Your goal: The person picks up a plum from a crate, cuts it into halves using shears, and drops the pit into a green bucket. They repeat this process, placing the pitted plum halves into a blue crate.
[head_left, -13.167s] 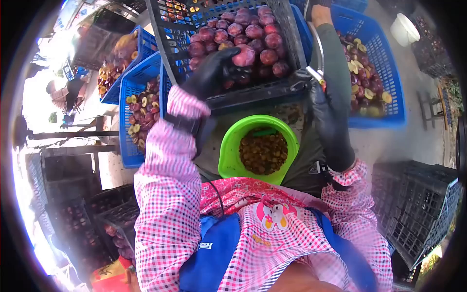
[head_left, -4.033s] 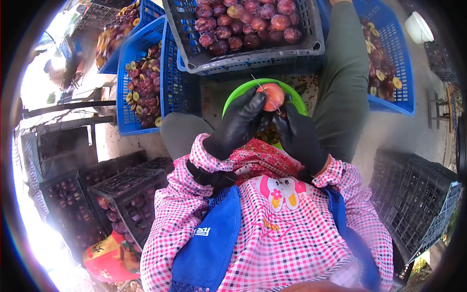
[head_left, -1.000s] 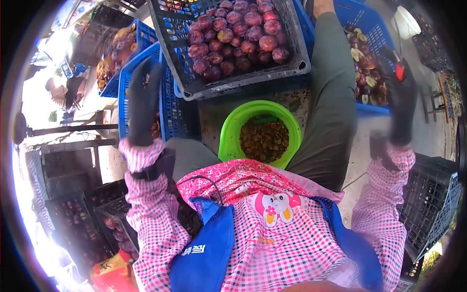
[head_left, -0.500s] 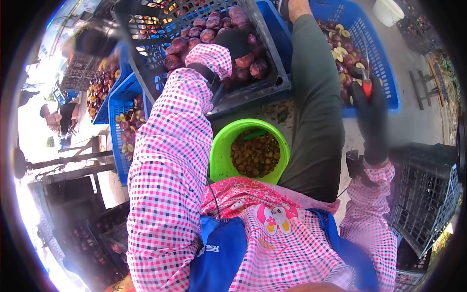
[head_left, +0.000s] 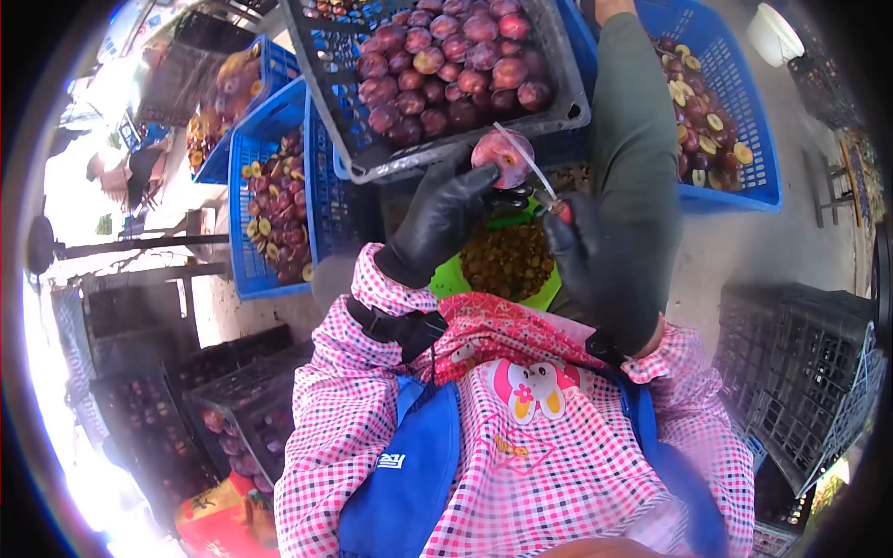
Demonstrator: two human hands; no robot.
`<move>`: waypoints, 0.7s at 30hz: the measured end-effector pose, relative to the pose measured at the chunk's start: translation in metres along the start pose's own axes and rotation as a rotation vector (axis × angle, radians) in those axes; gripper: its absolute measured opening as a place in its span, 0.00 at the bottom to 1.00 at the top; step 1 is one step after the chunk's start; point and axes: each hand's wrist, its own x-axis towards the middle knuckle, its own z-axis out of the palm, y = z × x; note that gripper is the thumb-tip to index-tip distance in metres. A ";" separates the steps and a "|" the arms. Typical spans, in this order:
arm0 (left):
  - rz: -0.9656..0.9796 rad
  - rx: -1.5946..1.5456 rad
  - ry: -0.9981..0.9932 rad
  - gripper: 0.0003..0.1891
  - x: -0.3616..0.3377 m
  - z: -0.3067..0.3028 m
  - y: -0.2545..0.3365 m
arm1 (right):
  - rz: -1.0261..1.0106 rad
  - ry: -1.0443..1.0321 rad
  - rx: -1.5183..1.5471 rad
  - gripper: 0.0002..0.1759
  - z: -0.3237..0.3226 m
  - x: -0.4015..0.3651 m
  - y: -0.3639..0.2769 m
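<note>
A plum is gripped in my black-gloved left hand, just in front of the black crate. My right hand, gloved too, is closed around the red handle of a knife. The thin blade slants up and left across the plum's face. Whole plums fill much of the black crate. Below my hands a green bucket holds a heap of brown plum pits; my hands and the apron hem cover part of its rim.
To the right stands a blue basket of halved plums, and another blue basket of halves is at left. Stacked black crates are at lower right. A white bucket sits at top right. My leg runs between crate and right basket.
My left hand has come back from the crate with a plum. My right hand has swung in from the right with the knife, and both now meet above the green bucket.
</note>
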 end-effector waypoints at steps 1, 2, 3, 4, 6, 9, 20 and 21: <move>0.034 -0.008 0.036 0.23 -0.007 -0.001 -0.006 | 0.012 -0.021 -0.004 0.11 0.005 -0.003 -0.004; 0.067 -0.016 0.070 0.24 -0.014 -0.003 -0.011 | 0.010 -0.030 -0.007 0.11 0.010 -0.006 -0.003; 0.058 0.066 0.045 0.26 -0.016 -0.012 -0.013 | -0.001 -0.028 -0.028 0.11 0.017 -0.009 0.000; 0.066 0.057 0.045 0.26 -0.019 -0.012 -0.012 | -0.014 -0.026 -0.055 0.11 0.019 -0.012 0.001; 0.040 0.082 0.001 0.28 -0.024 -0.014 -0.011 | -0.030 -0.030 -0.065 0.11 0.022 -0.014 0.000; 0.017 0.131 0.028 0.30 -0.030 -0.011 -0.007 | -0.055 -0.038 -0.075 0.11 0.024 -0.014 -0.002; 0.030 0.397 0.024 0.29 -0.024 -0.011 -0.005 | -0.039 -0.025 -0.182 0.12 0.040 -0.019 0.011; 0.028 0.506 0.022 0.29 -0.022 -0.009 -0.003 | -0.041 -0.002 -0.161 0.12 0.045 -0.019 0.018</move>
